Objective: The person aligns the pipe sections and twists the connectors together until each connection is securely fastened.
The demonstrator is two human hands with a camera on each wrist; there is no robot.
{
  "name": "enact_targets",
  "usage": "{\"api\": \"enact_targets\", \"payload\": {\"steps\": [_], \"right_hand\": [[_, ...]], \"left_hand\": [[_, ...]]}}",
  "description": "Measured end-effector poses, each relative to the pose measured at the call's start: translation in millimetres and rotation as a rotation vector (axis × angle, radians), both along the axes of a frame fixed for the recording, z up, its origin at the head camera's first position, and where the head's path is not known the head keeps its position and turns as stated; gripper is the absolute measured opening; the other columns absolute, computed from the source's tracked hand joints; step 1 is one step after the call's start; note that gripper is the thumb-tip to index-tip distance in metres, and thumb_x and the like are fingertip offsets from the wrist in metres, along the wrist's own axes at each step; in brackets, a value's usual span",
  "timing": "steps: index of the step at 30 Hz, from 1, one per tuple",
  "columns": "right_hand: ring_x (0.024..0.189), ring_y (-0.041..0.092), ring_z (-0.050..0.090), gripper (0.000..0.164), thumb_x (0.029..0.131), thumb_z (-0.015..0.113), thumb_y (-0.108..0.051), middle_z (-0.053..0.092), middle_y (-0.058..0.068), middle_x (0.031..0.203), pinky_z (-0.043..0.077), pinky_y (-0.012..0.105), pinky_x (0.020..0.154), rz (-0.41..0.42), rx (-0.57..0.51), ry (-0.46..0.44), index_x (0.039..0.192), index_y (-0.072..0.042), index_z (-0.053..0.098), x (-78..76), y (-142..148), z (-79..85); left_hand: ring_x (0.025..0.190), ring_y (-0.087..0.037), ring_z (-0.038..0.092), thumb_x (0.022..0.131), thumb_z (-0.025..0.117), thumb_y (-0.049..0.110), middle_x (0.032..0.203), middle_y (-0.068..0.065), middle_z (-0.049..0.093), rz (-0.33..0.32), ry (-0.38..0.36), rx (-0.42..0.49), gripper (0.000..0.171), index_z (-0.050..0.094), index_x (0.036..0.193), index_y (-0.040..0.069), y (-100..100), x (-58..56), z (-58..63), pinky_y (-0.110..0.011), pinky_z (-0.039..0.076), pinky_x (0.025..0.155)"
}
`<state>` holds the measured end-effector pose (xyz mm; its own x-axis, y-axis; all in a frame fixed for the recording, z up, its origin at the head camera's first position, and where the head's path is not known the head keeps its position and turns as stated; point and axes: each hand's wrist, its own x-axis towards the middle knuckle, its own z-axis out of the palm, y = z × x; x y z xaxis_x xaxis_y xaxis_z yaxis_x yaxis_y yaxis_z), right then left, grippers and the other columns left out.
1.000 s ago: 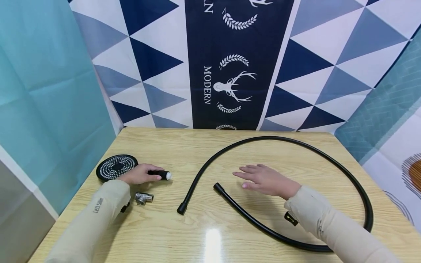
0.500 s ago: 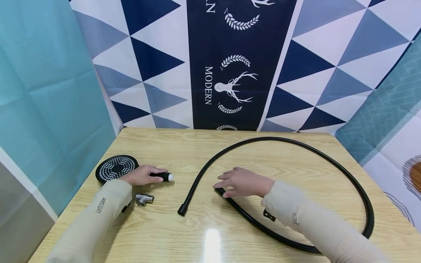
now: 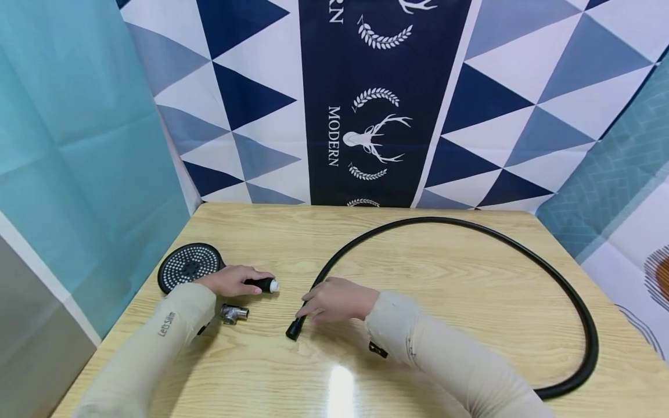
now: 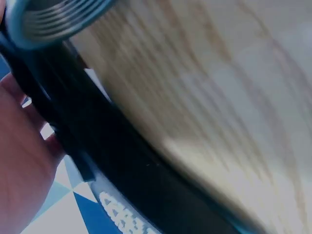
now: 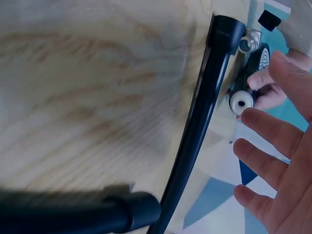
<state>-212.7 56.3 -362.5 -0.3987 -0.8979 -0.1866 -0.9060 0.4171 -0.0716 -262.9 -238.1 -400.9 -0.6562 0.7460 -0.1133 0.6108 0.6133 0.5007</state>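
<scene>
My left hand (image 3: pixel 230 281) grips the handle of a black shower head (image 3: pixel 189 268) at the table's left; its round spray face is up, and a white tip sticks out past the fingers. In the left wrist view, the black handle (image 4: pixel 126 141) runs diagonally beside the hand (image 4: pixel 24 161). My right hand (image 3: pixel 340 299) hovers by one end of a long black shower hose (image 3: pixel 522 248). The right wrist view shows that hand (image 5: pixel 282 161) with fingers spread, apart from the hose end (image 5: pixel 226 34). The forearm hides the hose's other end in the head view.
A small chrome pipe fitting (image 3: pixel 233 313) lies just in front of the left hand. The hose loops widely over the right half of the wooden table (image 3: pixel 261 371). Patterned cloth (image 3: pixel 360 139) hangs behind the table's back edge.
My right hand has travelled left, passing over one hose end, and is now beside the other. The left hand stays on the shower head's handle.
</scene>
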Motion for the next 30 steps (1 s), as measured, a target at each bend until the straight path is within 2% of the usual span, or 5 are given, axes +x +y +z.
{"api": "enact_targets", "payload": {"steps": [4,9,15,22,30], "right_hand": [[0.12,0.017,0.054,0.033,0.094,0.062,-0.028,0.058,0.001,0.132,0.042,0.04,0.099,-0.003,0.035,0.012,0.127,-0.027,0.064,2.0,-10,-5.3],[0.118,0.012,0.055,0.033,0.092,0.064,-0.032,0.06,-0.004,0.129,0.044,0.037,0.096,-0.011,0.071,0.043,0.125,-0.031,0.065,5.1,-18,-12.1],[0.122,0.012,0.052,0.034,0.093,0.063,-0.031,0.057,-0.005,0.132,0.042,0.038,0.099,-0.041,0.121,0.031,0.127,-0.034,0.064,6.1,-20,-16.3],[0.115,0.011,0.056,0.036,0.091,0.066,-0.031,0.061,-0.008,0.125,0.045,0.033,0.093,-0.001,0.098,0.061,0.127,-0.033,0.064,2.9,-20,-18.2],[0.115,0.01,0.055,0.04,0.089,0.068,-0.032,0.062,-0.011,0.123,0.043,0.032,0.096,-0.004,0.112,0.095,0.128,-0.031,0.062,2.7,-25,-23.7]], "left_hand": [[0.115,-0.033,0.055,0.101,0.046,0.039,0.13,-0.021,0.055,-0.041,0.028,0.048,0.053,0.046,0.142,0.007,-7,-12.1,-13.0,-0.044,0.045,0.091],[0.12,-0.04,0.05,0.102,0.044,0.035,0.135,-0.027,0.049,0.058,0.03,0.019,0.055,0.04,0.144,0.001,-8,-17.1,-16.0,-0.049,0.041,0.095],[0.093,-0.029,0.057,0.099,0.054,0.022,0.115,-0.024,0.057,0.14,0.066,-0.056,0.051,0.042,0.141,-0.004,0,-12.3,-3.4,-0.043,0.044,0.079],[0.126,-0.041,0.044,0.097,0.057,0.021,0.141,-0.024,0.044,0.155,0.052,-0.037,0.057,0.036,0.147,0.003,-6,-11.2,-2.9,-0.053,0.038,0.098],[0.118,-0.041,0.051,0.099,0.052,0.027,0.135,-0.025,0.05,0.137,0.137,-0.072,0.055,0.036,0.147,0.007,-12,-9.6,-11.0,-0.054,0.042,0.093]]}}
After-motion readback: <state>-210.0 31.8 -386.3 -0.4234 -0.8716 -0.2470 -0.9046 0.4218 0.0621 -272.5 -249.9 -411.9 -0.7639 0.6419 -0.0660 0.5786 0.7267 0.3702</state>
